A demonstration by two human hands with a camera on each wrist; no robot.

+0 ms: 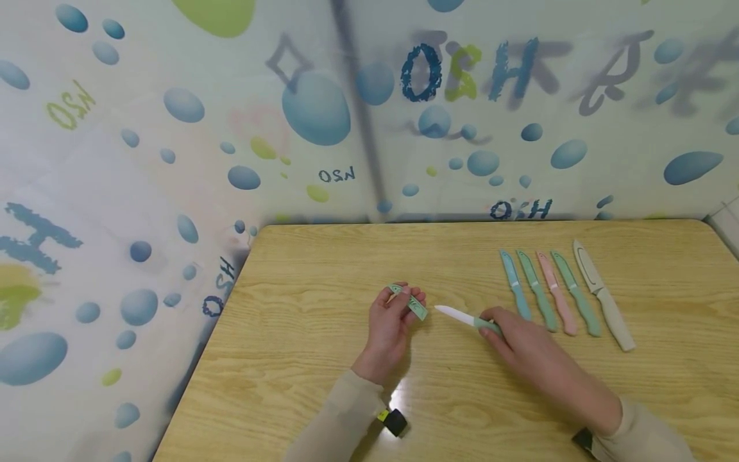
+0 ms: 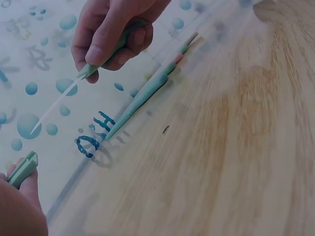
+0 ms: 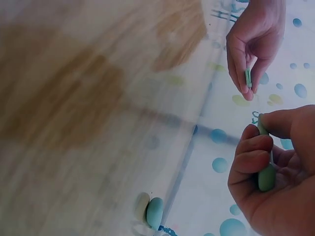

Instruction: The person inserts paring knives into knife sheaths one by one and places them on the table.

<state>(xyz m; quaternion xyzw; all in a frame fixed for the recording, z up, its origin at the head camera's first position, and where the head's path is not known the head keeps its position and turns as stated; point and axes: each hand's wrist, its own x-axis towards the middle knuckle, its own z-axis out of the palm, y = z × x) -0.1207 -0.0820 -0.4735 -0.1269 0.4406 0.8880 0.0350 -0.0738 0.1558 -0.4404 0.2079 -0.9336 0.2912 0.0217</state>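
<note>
My left hand (image 1: 388,330) holds a green knife sheath (image 1: 418,309) between thumb and fingers, its open end toward the right. In the left wrist view the sheath's slot (image 2: 30,160) shows at that end. My right hand (image 1: 534,356) grips a small knife (image 1: 456,314) by its green handle (image 3: 267,178), the fingers wrapped round it. The bare white blade points left at the sheath, with a short gap between them. Both are held above the wooden table (image 1: 277,333).
On the right of the table lies a row of sheathed knives: a blue one (image 1: 513,279), a green one (image 1: 537,290), a pink one (image 1: 557,292), another green one (image 1: 575,294) and a larger beige one (image 1: 604,296). A patterned curtain (image 1: 231,128) hangs behind and at the left.
</note>
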